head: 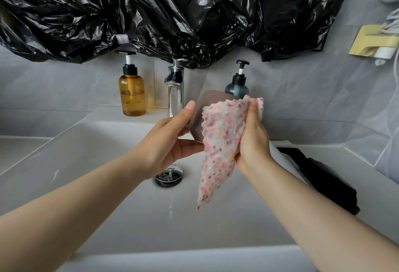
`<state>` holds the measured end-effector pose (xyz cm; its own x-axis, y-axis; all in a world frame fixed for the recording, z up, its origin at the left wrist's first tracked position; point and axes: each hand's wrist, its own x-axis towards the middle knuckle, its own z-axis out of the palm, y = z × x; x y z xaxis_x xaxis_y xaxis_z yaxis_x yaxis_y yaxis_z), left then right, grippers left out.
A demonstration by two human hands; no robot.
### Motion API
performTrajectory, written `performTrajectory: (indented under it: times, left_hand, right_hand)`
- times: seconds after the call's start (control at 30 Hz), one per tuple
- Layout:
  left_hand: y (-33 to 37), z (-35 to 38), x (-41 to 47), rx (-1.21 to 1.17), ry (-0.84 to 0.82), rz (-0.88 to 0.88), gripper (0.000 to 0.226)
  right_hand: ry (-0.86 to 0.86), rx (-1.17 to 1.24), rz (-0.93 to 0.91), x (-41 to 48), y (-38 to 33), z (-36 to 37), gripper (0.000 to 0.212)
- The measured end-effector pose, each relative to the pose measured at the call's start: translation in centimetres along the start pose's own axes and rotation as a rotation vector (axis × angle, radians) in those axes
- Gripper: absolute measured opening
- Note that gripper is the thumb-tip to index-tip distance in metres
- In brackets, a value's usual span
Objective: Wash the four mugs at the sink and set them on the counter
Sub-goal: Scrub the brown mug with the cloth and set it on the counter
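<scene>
A brownish-grey mug (200,114) is held above the white sink (90,163), in front of the chrome tap (176,86). My left hand (170,140) grips the mug by its side, thumb up along the wall. A white cloth with pink and purple speckles (220,142) is draped over the mug's right side and hangs down in a point. My right hand (253,138) grips that cloth against the mug. Most of the mug is hidden by the cloth and my hands. No other mugs are in view.
An amber pump bottle (131,92) stands left of the tap, a dark teal pump bottle (237,84) to its right. The drain (169,175) lies below my hands. A black cloth (319,174) lies on the counter at right. Black plastic sheeting (172,12) covers the wall above.
</scene>
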<state>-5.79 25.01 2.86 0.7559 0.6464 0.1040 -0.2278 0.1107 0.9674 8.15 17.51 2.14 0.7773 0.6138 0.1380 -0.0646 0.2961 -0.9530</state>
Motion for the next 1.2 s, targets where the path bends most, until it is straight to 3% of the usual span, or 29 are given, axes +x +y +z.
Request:
performTrajectory:
  times: [0.2,0.33,0.4,0.5,0.53,0.63,0.73,0.8,1.0,1.2]
  left_hand:
    - [-0.5,-0.2,-0.1,0.056,-0.042,-0.054,0.058]
    - [-0.1,-0.2,0.0,-0.016,0.015,-0.088,0.062]
    - [-0.2,-0.3,0.2,0.001,0.032,-0.099,0.067]
    - [-0.2,-0.2,0.0,0.053,0.018,-0.111,0.071]
    - [-0.3,-0.3,0.0,0.07,0.0,-0.112,0.073]
    - [-0.2,-0.3,-0.1,0.075,-0.052,-0.115,0.07]
    - [-0.3,-0.2,0.2,0.037,-0.058,-0.087,0.045]
    - [-0.5,-0.2,0.2,0.005,-0.046,-0.087,0.035]
    - [-0.6,-0.5,0.4,0.011,-0.033,-0.085,0.06]
    - [-0.1,-0.8,0.3,0.026,-0.053,-0.069,0.06]
  right_hand:
    - [-0.18,-0.066,0.072,-0.5,-0.2,0.8,0.076]
    - [-0.337,-0.119,-0.033,-1.0,-0.3,0.9,0.089]
    - [-0.337,-0.168,-0.13,-1.2,-0.1,0.8,0.081]
    - [-0.326,-0.165,-0.164,-1.5,0.4,0.6,0.049]
    - [-0.304,-0.171,-0.169,-1.4,0.5,0.7,0.05]
    - [-0.222,-0.174,-0.179,-0.9,0.8,0.9,0.076]
    - [-0.194,-0.112,-0.075,-0.4,1.2,1.0,0.092]
    - [-0.192,-0.088,-0.027,-0.4,1.1,0.9,0.086]
    - [-0.186,0.047,0.083,0.6,1.1,0.0,0.036]
    - [-0.231,0.092,0.15,0.6,1.1,-0.2,0.039]
